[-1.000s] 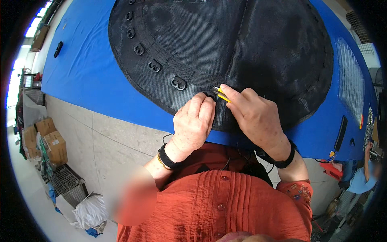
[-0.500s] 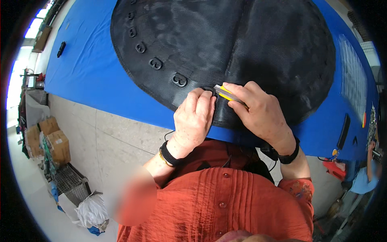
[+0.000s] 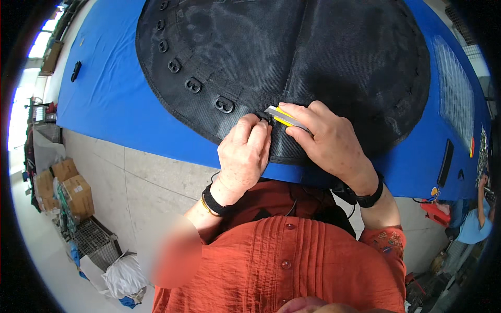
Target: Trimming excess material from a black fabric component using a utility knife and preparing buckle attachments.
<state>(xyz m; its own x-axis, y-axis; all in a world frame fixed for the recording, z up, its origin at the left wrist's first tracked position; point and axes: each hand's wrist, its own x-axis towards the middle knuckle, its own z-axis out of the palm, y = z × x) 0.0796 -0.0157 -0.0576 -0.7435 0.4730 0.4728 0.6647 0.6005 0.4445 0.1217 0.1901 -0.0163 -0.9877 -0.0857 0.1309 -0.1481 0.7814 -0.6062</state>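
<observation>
A large round sheet of black mesh fabric (image 3: 360,47) lies in front of me, with a seam down its middle. Along its left rim runs a curved row of black plastic buckles (image 3: 224,104). At the near end of that row, my left hand (image 3: 242,148) is closed, its fingertips pinching a small black buckle (image 3: 264,116) that they mostly hide. My right hand (image 3: 336,143) grips a yellow and grey utility knife (image 3: 285,119). The knife's tip points left and meets the black piece by my left fingertips; the exact contact is hidden.
A blue-covered table (image 3: 109,104) carries the fabric. Clear plastic sheeting (image 3: 455,88) and a black strip (image 3: 445,163) lie at the right, and a small black object (image 3: 76,71) at the far left. Cardboard boxes (image 3: 78,195) stand on the floor; another person (image 3: 476,224) is at the right edge.
The knife and both hands have shifted slightly left in the view, the knife tip most of all. The fabric with its buckles also appears a little further left. Both grips are unchanged.
</observation>
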